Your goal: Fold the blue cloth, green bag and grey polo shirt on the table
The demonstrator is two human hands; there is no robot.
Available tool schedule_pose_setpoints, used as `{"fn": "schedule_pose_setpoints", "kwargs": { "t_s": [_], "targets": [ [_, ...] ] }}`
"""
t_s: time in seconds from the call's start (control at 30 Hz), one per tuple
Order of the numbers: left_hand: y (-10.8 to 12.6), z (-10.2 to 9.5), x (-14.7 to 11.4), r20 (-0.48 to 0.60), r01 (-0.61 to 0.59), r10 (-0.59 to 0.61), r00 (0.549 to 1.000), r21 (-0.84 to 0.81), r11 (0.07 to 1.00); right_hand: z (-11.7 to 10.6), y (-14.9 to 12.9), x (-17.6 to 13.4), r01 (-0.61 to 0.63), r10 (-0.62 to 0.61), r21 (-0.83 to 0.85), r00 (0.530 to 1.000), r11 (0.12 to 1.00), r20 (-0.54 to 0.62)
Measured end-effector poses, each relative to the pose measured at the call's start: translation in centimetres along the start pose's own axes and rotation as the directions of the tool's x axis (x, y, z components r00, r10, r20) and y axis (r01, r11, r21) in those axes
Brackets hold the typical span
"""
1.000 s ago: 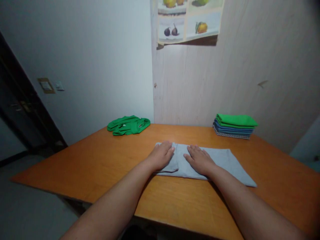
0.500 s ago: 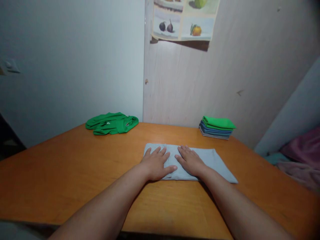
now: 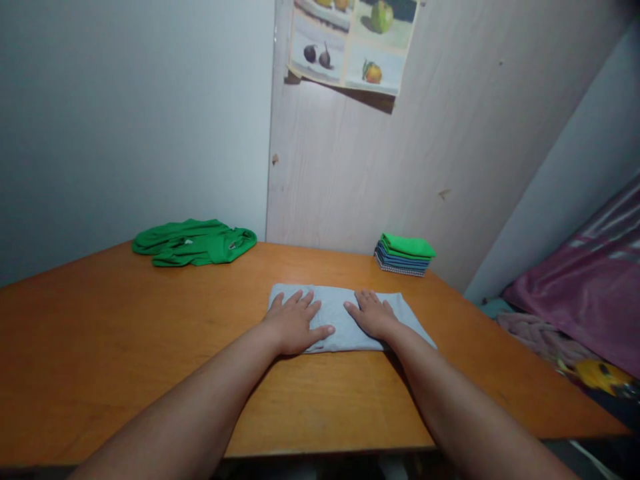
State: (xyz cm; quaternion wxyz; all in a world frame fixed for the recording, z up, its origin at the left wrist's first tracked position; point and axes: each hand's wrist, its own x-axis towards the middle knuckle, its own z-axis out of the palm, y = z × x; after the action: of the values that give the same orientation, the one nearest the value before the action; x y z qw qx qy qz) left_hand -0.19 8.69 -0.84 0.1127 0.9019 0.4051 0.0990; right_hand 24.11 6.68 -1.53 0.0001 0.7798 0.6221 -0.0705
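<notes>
A light grey folded cloth (image 3: 340,321), perhaps a garment, lies flat on the wooden table near its middle. My left hand (image 3: 295,325) rests on its left part, palm down with the fingers spread. On the right half lies my right hand (image 3: 373,315), also palm down, fingers stretched out and the thumb apart. Neither hand grips the fabric. The parts of the cloth beneath both palms are hidden.
A crumpled green garment (image 3: 197,243) lies at the table's back left. At the back right stands a stack of folded cloths (image 3: 404,255), bright green on top. The wooden table (image 3: 165,320) meets the wall behind. Pink fabric (image 3: 580,287) is beyond its right edge.
The camera view has turned to the right, so everything appears further left. My right hand has slid a little to the right over the cloth, widening the gap between my hands.
</notes>
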Motion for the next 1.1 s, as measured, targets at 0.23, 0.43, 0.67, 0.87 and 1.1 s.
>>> {"fn": "schedule_pose_setpoints", "kwargs": {
  "t_s": [0.23, 0.43, 0.67, 0.87, 1.1],
  "targets": [
    [0.5, -0.4, -0.4, 0.034, 0.002, -0.003, 0.999, 0.008, 1.0, -0.8, 3.7, 1.2, -0.008, 0.006, -0.015, 0.994, 1.0, -0.112],
    [0.4, -0.3, -0.4, 0.041, 0.006, -0.005, 0.999, -0.01, 1.0, 1.8, 6.7, 1.0, -0.076, 0.07, -0.041, 0.988, 0.996, -0.136],
    [0.6, -0.5, -0.6, 0.046, 0.006, -0.006, 0.999, 0.001, 1.0, 0.0, 8.5, 0.9, -0.011, 0.051, 0.174, 0.973, 0.985, -0.226],
    [0.4, -0.5, -0.4, 0.053, -0.01, 0.007, 0.999, 0.069, 0.998, -2.6, 12.7, -0.3, -0.354, 0.44, 0.411, 0.887, 0.84, -0.136],
    [0.3, -0.5, -0.4, 0.056, -0.018, 0.012, 0.998, 0.101, 0.995, -2.7, 12.4, -0.7, -0.42, 0.479, 0.415, 0.877, 0.807, -0.044]
  ]
}}
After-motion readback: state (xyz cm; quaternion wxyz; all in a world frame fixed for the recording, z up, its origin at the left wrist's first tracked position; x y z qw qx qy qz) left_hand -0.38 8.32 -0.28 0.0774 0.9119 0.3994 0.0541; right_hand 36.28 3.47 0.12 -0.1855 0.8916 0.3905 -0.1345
